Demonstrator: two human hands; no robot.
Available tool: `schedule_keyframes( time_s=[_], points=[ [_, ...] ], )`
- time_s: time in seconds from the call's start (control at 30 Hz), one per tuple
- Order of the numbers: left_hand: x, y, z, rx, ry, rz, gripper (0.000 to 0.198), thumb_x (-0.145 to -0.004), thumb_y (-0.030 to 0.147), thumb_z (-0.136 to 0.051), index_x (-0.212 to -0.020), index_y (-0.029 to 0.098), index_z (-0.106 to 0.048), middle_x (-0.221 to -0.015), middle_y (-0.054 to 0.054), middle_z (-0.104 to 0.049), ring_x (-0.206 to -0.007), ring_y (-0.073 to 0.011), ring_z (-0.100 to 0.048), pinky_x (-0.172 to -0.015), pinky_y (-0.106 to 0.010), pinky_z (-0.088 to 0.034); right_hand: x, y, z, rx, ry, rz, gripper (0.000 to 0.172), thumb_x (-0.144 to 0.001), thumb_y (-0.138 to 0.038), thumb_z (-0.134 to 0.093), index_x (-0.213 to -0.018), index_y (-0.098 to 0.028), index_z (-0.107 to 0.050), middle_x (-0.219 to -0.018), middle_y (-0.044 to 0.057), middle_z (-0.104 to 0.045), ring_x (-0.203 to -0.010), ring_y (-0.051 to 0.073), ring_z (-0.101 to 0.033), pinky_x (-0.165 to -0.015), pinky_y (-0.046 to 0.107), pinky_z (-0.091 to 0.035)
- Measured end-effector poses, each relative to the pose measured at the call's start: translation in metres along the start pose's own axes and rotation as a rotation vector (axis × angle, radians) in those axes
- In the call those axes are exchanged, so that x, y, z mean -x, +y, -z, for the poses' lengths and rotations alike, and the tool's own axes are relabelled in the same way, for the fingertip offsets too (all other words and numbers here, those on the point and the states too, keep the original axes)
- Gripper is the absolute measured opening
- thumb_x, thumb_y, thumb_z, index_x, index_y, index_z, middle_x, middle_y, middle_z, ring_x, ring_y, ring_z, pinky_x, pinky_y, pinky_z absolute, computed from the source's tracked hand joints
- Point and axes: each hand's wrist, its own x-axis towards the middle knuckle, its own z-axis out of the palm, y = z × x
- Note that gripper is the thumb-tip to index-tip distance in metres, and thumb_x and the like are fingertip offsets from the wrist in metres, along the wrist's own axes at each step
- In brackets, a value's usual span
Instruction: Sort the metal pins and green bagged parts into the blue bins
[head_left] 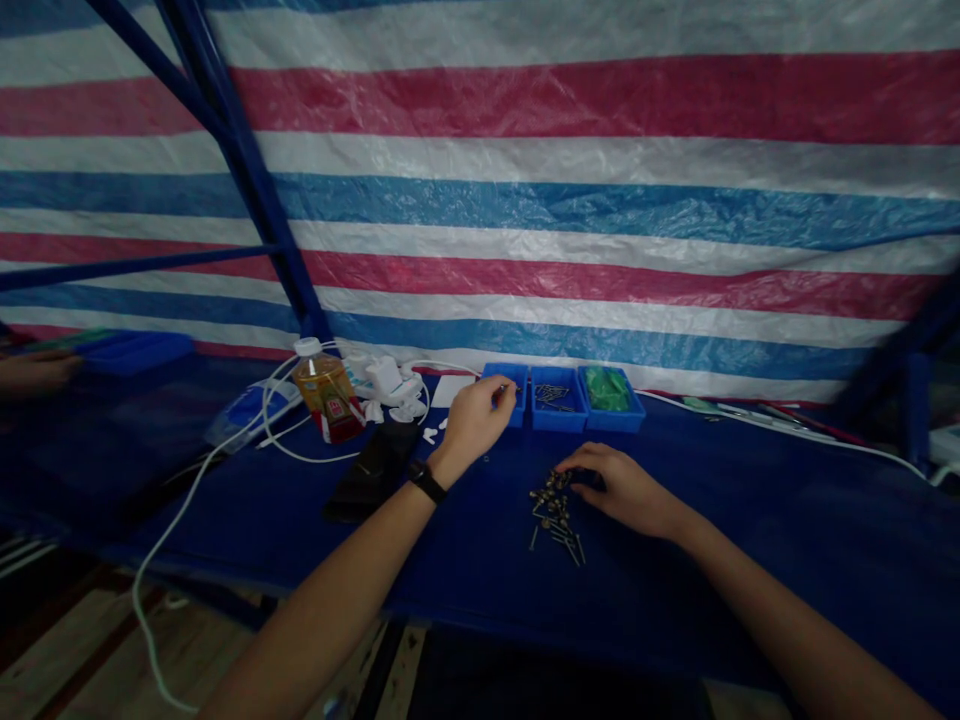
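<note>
My left hand (472,422) hangs at the front edge of a small blue bin (507,388), its fingertips pinched on a small dark screw (504,390). A loose pile of brass-headed screws (555,510) lies on the blue cloth table. My right hand (616,490) sits at the pile's right edge, fingers curled down over the top screws. Whether those fingers hold one is hidden. Beside the first bin stand a blue bin of screws (558,398) and a blue bin of green pieces (611,398).
A bottle of amber liquid (328,390), white cables, a white charger (386,380) and a black pouch (373,472) lie left of my hands. At far left, another person's hand (34,372) rests near a blue tray (135,352). A striped tarpaulin hangs behind.
</note>
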Motion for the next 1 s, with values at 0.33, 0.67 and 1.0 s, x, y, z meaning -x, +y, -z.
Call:
schedule_keyframes(
  time_s=[0.33,0.67,1.0],
  points=[
    [0.024,0.021,-0.024,0.087,-0.569,-0.271,0.018,-0.085,0.022,-0.066,-0.099,0.02,-0.077,-0.088,-0.003,-0.071,-0.079,-0.0163,-0.067,-0.071,-0.025,-0.048,-0.002,0.013,0.006,-0.07,0.047,-0.146,0.011,-0.081,-0.017,-0.066,-0.089,-0.021,-0.072,-0.084,0.003,-0.072,-0.073,0.017,-0.068,-0.069,0.029,-0.052],
    [0.031,0.028,-0.046,0.077,-0.599,-0.28,0.013,-0.084,0.02,-0.07,-0.095,0.021,-0.076,-0.087,-0.001,-0.068,-0.075,-0.0136,-0.063,-0.065,-0.023,-0.044,-0.003,0.009,0.002,-0.181,0.036,-0.132,0.045,-0.076,-0.006,-0.061,-0.117,-0.025,-0.065,-0.085,-0.001,-0.071,-0.075,0.015,-0.069,-0.072,0.028,-0.054],
    [0.028,0.016,-0.046,0.247,-0.535,-0.153,0.016,-0.081,0.013,-0.069,-0.094,0.018,-0.077,-0.083,-0.001,-0.074,-0.073,-0.0138,-0.066,-0.066,-0.023,-0.047,-0.004,0.023,0.006,-0.122,0.14,-0.25,0.03,-0.078,-0.014,-0.066,-0.107,-0.022,-0.068,-0.078,0.0,-0.07,-0.069,0.016,-0.067,-0.067,0.028,-0.054]
  ],
)
